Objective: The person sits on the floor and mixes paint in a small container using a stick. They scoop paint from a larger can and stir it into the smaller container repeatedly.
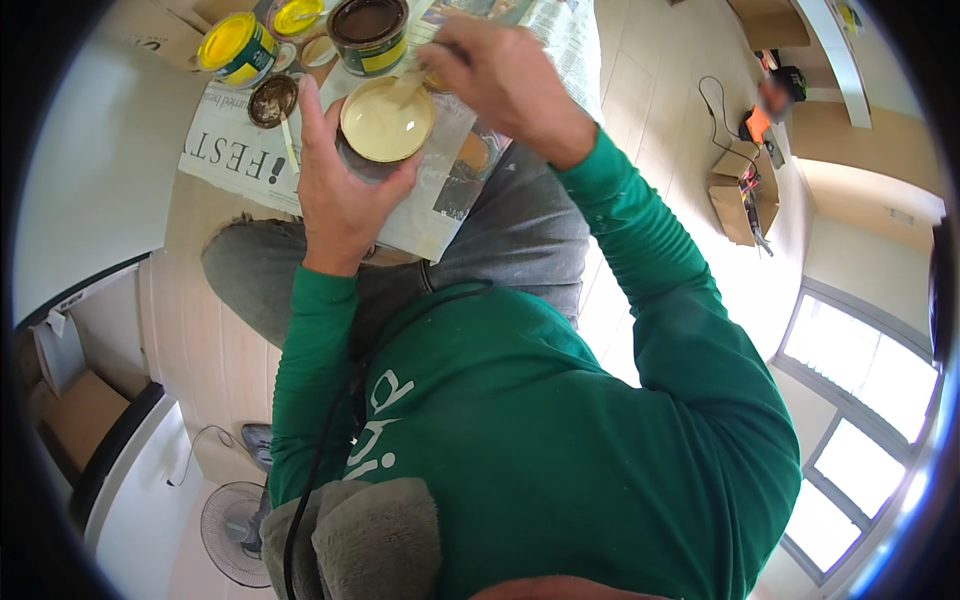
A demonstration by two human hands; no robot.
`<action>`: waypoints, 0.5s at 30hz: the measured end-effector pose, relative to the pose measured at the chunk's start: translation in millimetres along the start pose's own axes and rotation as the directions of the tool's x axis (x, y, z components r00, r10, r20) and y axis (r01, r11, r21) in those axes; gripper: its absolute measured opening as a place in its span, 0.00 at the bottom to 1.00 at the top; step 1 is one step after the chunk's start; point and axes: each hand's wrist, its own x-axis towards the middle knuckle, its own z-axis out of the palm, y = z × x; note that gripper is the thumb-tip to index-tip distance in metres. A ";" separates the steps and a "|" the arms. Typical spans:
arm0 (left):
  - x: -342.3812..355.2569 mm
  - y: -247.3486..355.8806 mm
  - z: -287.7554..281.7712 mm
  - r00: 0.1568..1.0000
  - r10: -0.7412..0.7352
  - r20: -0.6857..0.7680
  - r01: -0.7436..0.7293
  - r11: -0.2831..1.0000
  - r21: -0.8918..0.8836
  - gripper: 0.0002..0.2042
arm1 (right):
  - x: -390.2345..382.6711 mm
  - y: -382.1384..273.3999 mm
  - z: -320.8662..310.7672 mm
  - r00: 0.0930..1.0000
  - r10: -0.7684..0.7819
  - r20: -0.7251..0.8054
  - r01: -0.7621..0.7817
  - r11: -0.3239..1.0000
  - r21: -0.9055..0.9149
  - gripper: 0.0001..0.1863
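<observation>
Clasped in the left hand [345, 195], fingers spread wide: can [368, 166], just inside the newspaper's [228, 150] near edge. Pinched between nearly closed fingers of the right hand [505, 82]: stick [408, 88], dipping into cream paint [378, 118]. Liable to slop over the rim if tilted or jerked.

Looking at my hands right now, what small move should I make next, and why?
Probably draw the pale flat tool slowly toward the middle of the cream paint. Your right hand has it at the far right side of the open can, and your left hand already grips that can, which should help keep it from shifting.
</observation>
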 end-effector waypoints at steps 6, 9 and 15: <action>-1.3 -4.2 1.5 0.999 0.037 0.002 -0.037 0.998 0.046 0.64 | -6.5 -4.3 1.3 0.996 -0.040 0.077 0.036 0.998 0.049 0.13; 2.7 -1.3 -1.2 1.000 0.016 0.021 -0.017 0.998 0.057 0.64 | -6.7 2.8 -12.4 0.992 0.023 0.127 -0.019 0.999 -0.032 0.13; -0.5 -3.3 -1.4 1.000 0.009 0.019 -0.010 0.999 0.050 0.65 | -8.7 -1.9 -4.0 0.996 0.000 0.093 0.003 0.999 -0.033 0.13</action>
